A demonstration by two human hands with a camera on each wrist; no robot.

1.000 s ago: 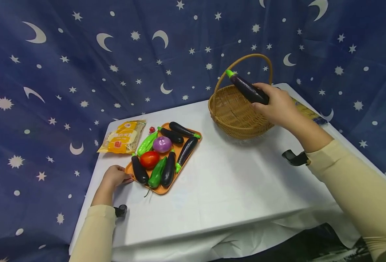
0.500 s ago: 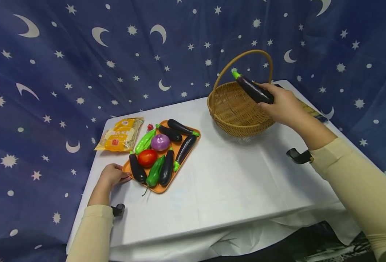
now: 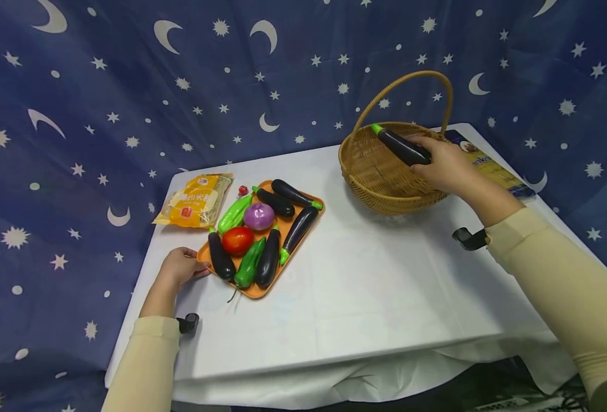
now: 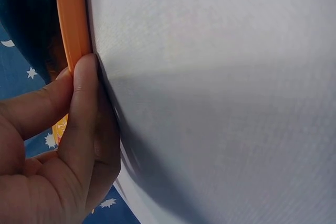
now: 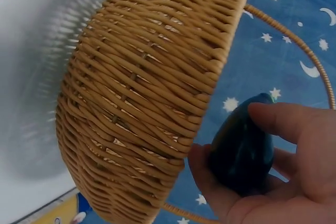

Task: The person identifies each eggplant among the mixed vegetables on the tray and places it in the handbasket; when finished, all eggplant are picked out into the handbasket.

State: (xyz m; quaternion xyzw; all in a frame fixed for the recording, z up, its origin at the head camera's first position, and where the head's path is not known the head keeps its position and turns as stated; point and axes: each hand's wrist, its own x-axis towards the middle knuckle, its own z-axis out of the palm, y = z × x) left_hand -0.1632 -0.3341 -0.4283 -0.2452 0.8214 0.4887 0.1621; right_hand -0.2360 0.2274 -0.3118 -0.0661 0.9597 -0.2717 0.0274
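My right hand (image 3: 441, 163) grips a dark eggplant (image 3: 400, 145) by its thick end, its green stem end pointing up and left. The eggplant overlaps the opening of a wicker basket (image 3: 386, 205) in the head view. In the right wrist view the thumb and fingers wrap the eggplant (image 5: 241, 150) just beside the woven wall (image 5: 136, 93). My left hand (image 3: 180, 268) pinches the corner of an orange tray (image 3: 256, 293); the tray's rim (image 4: 73, 19) sits between thumb and fingers. On the tray lie several eggplants (image 3: 268, 257), a tomato (image 3: 238, 241), a purple onion (image 3: 259, 216) and green peppers (image 3: 249, 263).
A yellow food bag (image 3: 195, 200) lies behind the tray at the left. A small red item (image 3: 243, 190) sits near it. Right of the basket lies a dark and yellow printed packet (image 3: 489, 166). The basket's tall handle (image 3: 401, 80) arches above its opening. A starry curtain hangs behind.
My right hand has lowered the eggplant toward the basket's opening, and its stem end now sits lower against the rim. The left hand stays at the tray's corner. The head view has shifted slightly.
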